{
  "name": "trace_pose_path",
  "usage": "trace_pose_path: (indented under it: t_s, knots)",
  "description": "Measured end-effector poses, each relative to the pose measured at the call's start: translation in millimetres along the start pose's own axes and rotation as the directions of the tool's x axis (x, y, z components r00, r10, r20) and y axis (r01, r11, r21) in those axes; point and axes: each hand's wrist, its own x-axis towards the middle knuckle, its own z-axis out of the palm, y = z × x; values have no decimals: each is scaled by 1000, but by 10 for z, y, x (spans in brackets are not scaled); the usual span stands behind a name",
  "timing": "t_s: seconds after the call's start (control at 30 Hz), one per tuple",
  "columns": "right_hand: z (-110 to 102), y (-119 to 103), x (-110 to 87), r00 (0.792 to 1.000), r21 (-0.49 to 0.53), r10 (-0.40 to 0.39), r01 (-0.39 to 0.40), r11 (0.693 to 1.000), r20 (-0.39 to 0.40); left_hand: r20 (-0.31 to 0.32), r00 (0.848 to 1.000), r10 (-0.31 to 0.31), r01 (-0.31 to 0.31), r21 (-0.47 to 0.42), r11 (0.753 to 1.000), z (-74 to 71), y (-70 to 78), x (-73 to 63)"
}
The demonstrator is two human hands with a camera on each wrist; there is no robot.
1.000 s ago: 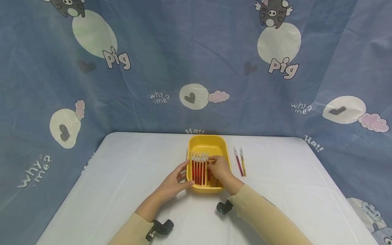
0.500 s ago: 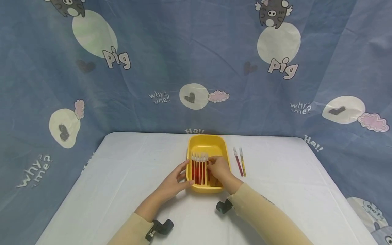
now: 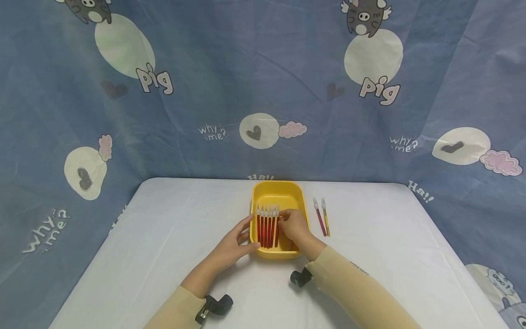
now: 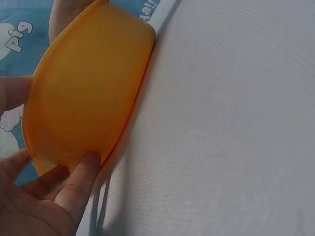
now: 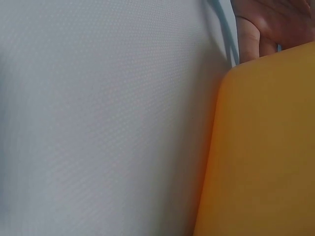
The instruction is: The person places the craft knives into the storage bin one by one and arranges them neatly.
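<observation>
A row of several slim red pens [image 3: 265, 230] with whitish caps stands in a yellow tray [image 3: 281, 187], along its left half. At the right end of the row, my right hand [image 3: 295, 224] reaches in and pinches the last red pen [image 3: 277, 235] near its cap. My left hand [image 3: 232, 246] grips the tray's near left corner, thumb at the front and fingers along the left side. In the left wrist view, fingertips of this hand [image 4: 44, 201] press the tray's outer wall [image 4: 93, 83]. The tray's side fills much of the right wrist view and hides the pens.
To the right of the tray, a red pen [image 3: 319, 217] and a yellow pen [image 3: 326, 217] lie side by side on the white table [image 3: 370, 237]. A blue printed curtain [image 3: 213, 91] hangs behind and at both sides.
The last red pen's lower end has shifted left, closing up against the row. My left hand and the tray stay in place, and the right hand has hardly moved.
</observation>
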Motion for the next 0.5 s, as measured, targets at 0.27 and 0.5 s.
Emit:
trace_pose_path:
  t_s: [0.27,0.5]
  knots:
    - [-19,3,-22,999,52,-43,44,998,-15,10,1000,-19,19,10,1000,-3,-24,15]
    - [-85,-16,-49,996,50,-85,87,995,-35,10,1000,-14,14,-7,1000,-6,-7,2]
